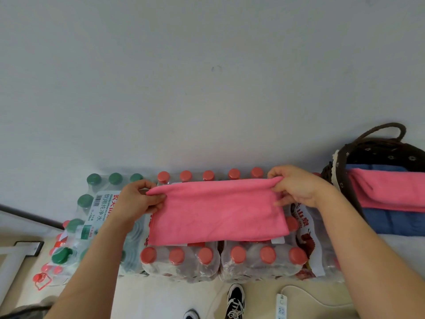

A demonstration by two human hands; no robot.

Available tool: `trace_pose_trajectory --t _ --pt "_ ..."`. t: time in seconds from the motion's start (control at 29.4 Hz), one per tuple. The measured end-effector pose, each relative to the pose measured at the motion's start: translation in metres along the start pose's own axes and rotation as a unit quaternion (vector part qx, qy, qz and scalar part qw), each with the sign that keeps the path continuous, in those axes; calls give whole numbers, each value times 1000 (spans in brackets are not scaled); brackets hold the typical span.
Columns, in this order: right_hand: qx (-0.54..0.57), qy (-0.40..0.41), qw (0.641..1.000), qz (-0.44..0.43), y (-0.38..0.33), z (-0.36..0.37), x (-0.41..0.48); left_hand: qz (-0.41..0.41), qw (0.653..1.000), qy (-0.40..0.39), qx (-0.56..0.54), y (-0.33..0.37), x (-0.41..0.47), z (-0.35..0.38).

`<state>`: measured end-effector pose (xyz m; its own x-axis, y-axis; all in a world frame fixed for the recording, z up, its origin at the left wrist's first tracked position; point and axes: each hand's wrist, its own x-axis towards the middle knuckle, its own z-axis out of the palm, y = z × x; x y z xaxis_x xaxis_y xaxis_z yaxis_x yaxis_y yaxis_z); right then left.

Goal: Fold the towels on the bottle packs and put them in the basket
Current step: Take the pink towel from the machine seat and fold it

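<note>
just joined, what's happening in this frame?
A person is folding a pink towel on shrink-wrapped bottle packs. The left hand and right hand each pinch a far corner, the towel already doubled over. The basket at right already holds folded pink and blue towels.

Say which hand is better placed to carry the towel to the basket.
Right, probably. The right hand pinches the towel at the end nearest the basket; the left hand holds the far end.
</note>
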<state>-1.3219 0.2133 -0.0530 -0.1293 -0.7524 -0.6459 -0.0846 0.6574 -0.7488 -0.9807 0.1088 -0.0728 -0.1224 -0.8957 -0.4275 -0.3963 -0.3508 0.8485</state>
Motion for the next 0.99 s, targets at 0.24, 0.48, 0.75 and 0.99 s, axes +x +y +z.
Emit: trace_pose_trajectory --t 0.24,0.48,0.75,0.99 --pt "-5 189 961 -204 -36 1 -47 200 976 73 -57 46 -28 -10" --pt "-152 200 929 -272 16 30 -71 217 975 45 -28 13 -51 -13" --pt "-254 181 923 -225 88 43 -77 208 965 31 159 -61 -63 -12" --pt "-289 110 936 -167 57 29 -84 168 947 33 273 -39 -66 -14"
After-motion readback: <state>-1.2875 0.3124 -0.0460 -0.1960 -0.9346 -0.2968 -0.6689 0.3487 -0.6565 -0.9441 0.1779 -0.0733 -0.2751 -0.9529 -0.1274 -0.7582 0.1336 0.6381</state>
